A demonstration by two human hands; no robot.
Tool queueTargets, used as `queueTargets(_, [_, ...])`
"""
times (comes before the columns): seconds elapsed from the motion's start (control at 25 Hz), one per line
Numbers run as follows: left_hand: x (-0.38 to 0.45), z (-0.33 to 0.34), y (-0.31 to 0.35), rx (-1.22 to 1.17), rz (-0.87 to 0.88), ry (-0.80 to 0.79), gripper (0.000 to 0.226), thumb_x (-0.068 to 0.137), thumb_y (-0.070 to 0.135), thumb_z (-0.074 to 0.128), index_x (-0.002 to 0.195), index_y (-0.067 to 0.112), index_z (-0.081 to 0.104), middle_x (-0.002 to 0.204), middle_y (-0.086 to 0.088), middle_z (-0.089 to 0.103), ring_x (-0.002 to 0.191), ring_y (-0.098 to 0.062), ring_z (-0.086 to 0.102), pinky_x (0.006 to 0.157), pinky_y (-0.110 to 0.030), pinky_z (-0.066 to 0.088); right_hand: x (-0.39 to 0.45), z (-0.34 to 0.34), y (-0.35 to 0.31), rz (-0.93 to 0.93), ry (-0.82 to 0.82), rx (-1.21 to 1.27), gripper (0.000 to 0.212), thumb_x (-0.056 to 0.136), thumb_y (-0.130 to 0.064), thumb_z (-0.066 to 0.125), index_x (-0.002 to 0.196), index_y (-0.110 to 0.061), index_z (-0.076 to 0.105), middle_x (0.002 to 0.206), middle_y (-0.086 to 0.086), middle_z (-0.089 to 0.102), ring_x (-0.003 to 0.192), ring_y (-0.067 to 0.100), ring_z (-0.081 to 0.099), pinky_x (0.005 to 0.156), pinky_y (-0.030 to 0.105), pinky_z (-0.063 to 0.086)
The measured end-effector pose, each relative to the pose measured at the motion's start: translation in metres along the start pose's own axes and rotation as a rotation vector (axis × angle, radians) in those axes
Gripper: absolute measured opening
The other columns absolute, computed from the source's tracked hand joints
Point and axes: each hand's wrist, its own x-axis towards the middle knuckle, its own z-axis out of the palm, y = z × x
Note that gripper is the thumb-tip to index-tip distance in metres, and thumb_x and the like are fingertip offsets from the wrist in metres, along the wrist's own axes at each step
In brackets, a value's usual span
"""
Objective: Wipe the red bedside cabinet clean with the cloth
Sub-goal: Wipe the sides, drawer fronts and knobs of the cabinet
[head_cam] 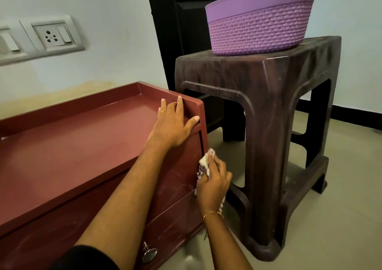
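We see the red bedside cabinet [86, 145] low in the left half of the view, a smooth moulded piece with a shallow tray-like top bordered by a raised lip and rounded corners. Its front panels look dusty and faintly streaked, and a round shiny metal knob [149, 254] stands out from the lower drawer front.

The left hand [174, 125] lies flat on the cabinet's right end, its fingers [180, 106] spread and released, gripping nothing; the tips rest against the raised lip, the thumb on the front rim. A thin ring [163, 111] sits on one finger.

The right hand [213, 182] is clenched around the cloth [204, 162], a crumpled white rag with a soft, lumpy look that bunches out above and below the fist. We see the cloth pressed to the cabinet's right front corner, along the vertical edge beside the upper panel. A fine gold chain bracelet [214, 214] circles that wrist.

Just beside the cabinet on the right stands a dark brown plastic stool [266, 112] with a wood-grain pattern, thick rounded legs and cross rails. On its top rests a purple basket [258, 23], smooth around the upper band and woven-textured with small perforations below. A grey switch panel [47, 36] is set in the pale wall, and the floor [341, 218] is plain beige tile.
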Motion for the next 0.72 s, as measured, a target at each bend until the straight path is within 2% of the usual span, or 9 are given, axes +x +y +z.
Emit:
queueTargets(0.12, [0.000,-0.002,0.000,0.010,0.005,0.002,0.078,0.093,0.052,0.032,0.148,0.009,-0.003,0.156,-0.015,0.015,0.145,-0.032,-0.009,0.118,-0.044,0.001,0.022,-0.003,-0.019,0.027,-0.013,0.058,0.047,0.079,0.007,0.063,0.120,-0.015,0.065,0.112,0.007,0.068,0.080,0.021,0.045,0.060,0.012,0.027])
queueTargets(0.2, [0.000,0.000,0.000,0.025,0.006,0.016,0.078,0.093,0.053,0.033,0.148,0.009,-0.001,0.155,-0.015,0.017,0.145,-0.033,-0.008,0.118,-0.043,0.001,0.041,-0.003,-0.047,-0.027,0.047,0.086,0.045,0.082,0.004,0.061,0.124,-0.015,0.062,0.118,0.006,0.065,0.089,0.015,0.039,0.067,0.016,0.032])
queueTargets(0.28, [0.000,0.000,-0.001,0.031,0.002,0.021,0.078,0.093,0.053,0.033,0.148,0.009,-0.001,0.155,-0.015,0.018,0.145,-0.032,-0.008,0.118,-0.043,0.001,0.036,0.000,-0.057,-0.064,0.093,0.088,0.050,0.081,0.004,0.061,0.127,-0.015,0.058,0.122,0.006,0.063,0.090,0.014,0.038,0.070,0.022,0.036])
queueTargets(0.4, [0.000,0.001,0.000,0.042,-0.004,0.010,0.078,0.093,0.053,0.032,0.148,0.009,-0.001,0.155,-0.015,0.017,0.145,-0.032,-0.008,0.118,-0.043,0.001,-0.006,-0.002,-0.013,0.061,-0.080,-0.019,0.065,0.076,0.009,0.064,0.134,-0.018,0.051,0.127,0.011,0.059,0.088,0.025,0.049,0.066,0.030,0.042])
queueTargets(0.48, [-0.001,0.000,0.001,0.052,-0.006,0.009,0.078,0.093,0.053,0.032,0.148,0.009,-0.001,0.155,-0.015,0.018,0.145,-0.032,-0.007,0.118,-0.043,0.001,-0.026,-0.011,0.016,0.208,-0.252,-0.132,0.065,0.082,0.006,0.058,0.140,-0.019,0.042,0.132,0.011,0.054,0.097,0.034,0.050,0.074,0.037,0.043])
queueTargets(0.52, [-0.001,0.000,0.001,0.051,-0.006,0.010,0.078,0.093,0.053,0.032,0.148,0.009,-0.001,0.155,-0.015,0.019,0.145,-0.032,-0.007,0.118,-0.043,0.001,-0.024,-0.012,0.019,0.277,-0.308,-0.140,0.062,0.086,0.003,0.054,0.142,-0.020,0.038,0.133,0.010,0.051,0.102,0.033,0.047,0.077,0.035,0.041])
queueTargets(0.64, [-0.001,0.000,0.000,0.048,-0.006,0.013,0.079,0.092,0.054,0.032,0.148,0.009,-0.001,0.153,-0.016,0.022,0.145,-0.032,-0.006,0.118,-0.043,0.001,0.002,-0.006,-0.011,0.295,-0.223,0.035,0.055,0.091,0.002,0.050,0.140,-0.020,0.041,0.131,0.007,0.051,0.105,0.027,0.045,0.075,0.022,0.030])
queueTargets(0.72, [-0.001,0.001,-0.002,0.056,-0.007,0.019,0.079,0.092,0.054,0.032,0.148,0.009,0.000,0.153,-0.017,0.023,0.145,-0.033,-0.005,0.118,-0.044,0.002,0.006,-0.001,-0.029,0.238,-0.128,0.099,0.055,0.088,0.005,0.053,0.138,-0.018,0.046,0.131,0.006,0.052,0.099,0.020,0.042,0.077,0.020,0.031])
